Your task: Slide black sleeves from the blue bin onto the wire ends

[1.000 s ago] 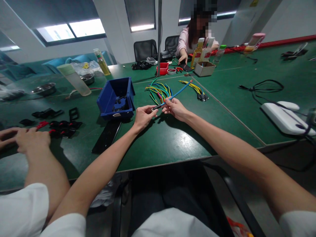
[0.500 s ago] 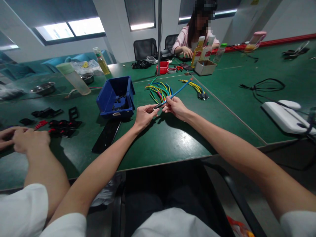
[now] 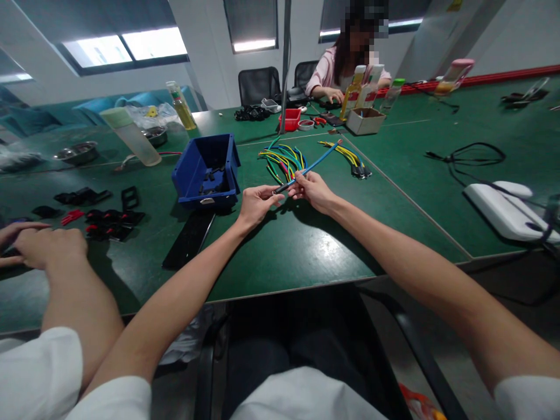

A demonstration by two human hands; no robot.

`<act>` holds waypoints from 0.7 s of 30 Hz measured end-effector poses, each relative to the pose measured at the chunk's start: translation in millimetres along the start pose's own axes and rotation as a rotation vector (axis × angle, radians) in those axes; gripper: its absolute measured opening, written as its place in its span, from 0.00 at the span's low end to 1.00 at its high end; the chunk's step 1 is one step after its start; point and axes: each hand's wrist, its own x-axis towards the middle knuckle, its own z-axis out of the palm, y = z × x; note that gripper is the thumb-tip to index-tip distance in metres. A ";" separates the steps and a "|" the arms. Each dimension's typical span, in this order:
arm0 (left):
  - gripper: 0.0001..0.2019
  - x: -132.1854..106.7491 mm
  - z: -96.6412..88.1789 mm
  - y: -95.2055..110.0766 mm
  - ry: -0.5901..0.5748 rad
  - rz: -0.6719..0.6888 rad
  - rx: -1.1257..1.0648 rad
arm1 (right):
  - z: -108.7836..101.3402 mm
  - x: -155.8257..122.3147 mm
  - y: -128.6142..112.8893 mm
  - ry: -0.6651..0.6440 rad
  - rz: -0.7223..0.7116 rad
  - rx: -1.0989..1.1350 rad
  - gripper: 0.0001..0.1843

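My right hand [image 3: 311, 190] is closed on a blue wire [image 3: 321, 157], whose far end points up and to the right. A black sleeve [image 3: 284, 187] covers the wire's near end, and my left hand [image 3: 259, 204] pinches it there with thumb and fingertips. Just beyond my hands lies a bundle of green, yellow, red and blue wires [image 3: 282, 158]. Further right is a smaller bunch of wires [image 3: 350, 157] with black sleeves on their near ends. To the left of my left hand stands a blue bin [image 3: 184, 175] with small black pieces inside.
A black phone [image 3: 189, 240] lies below the bin. At far left a co-worker's hand [image 3: 52, 245] is near black and red parts [image 3: 114, 224]. Another person sits across the table behind bottles [image 3: 352, 96] and a small box [image 3: 365, 123]. A white device [image 3: 507, 210] lies right.
My hands and the blue wire stay almost where they were. At far left the co-worker's hands have shifted slightly left, and red pieces there now lie uncovered. The view has moved a little.
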 end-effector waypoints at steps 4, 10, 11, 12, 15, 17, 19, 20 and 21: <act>0.22 0.4 -0.4 -3.1 -0.003 -0.019 -0.009 | -1.9 -0.2 0.0 -0.004 -0.001 -0.011 0.12; 0.20 -1.4 -0.2 0.6 0.014 -0.035 -0.039 | -3.2 -0.7 -0.5 -0.029 0.004 -0.026 0.13; 0.20 -1.8 -0.2 1.7 0.015 -0.037 -0.040 | -2.9 -1.1 -0.9 -0.033 0.005 -0.025 0.13; 0.21 -2.1 -0.3 2.7 0.014 -0.040 -0.039 | -2.6 -1.5 -1.2 -0.034 0.005 -0.023 0.13; 0.21 -2.7 -0.7 4.4 0.011 -0.047 -0.033 | -1.8 -2.4 -1.8 -0.032 0.006 -0.019 0.13; 0.21 -2.7 -0.9 4.3 0.012 -0.045 -0.033 | -1.7 -2.5 -1.9 -0.029 0.006 -0.018 0.12; 0.21 -2.7 -1.1 3.6 0.014 -0.044 -0.033 | -2.2 -2.4 -1.6 -0.034 0.001 -0.012 0.12; 0.21 -2.7 -1.2 3.2 0.015 -0.044 -0.031 | -2.5 -2.2 -1.4 -0.038 -0.003 -0.007 0.12; 0.21 -2.6 -1.2 2.8 0.016 -0.045 -0.027 | -2.8 -2.1 -1.3 -0.041 -0.006 -0.003 0.13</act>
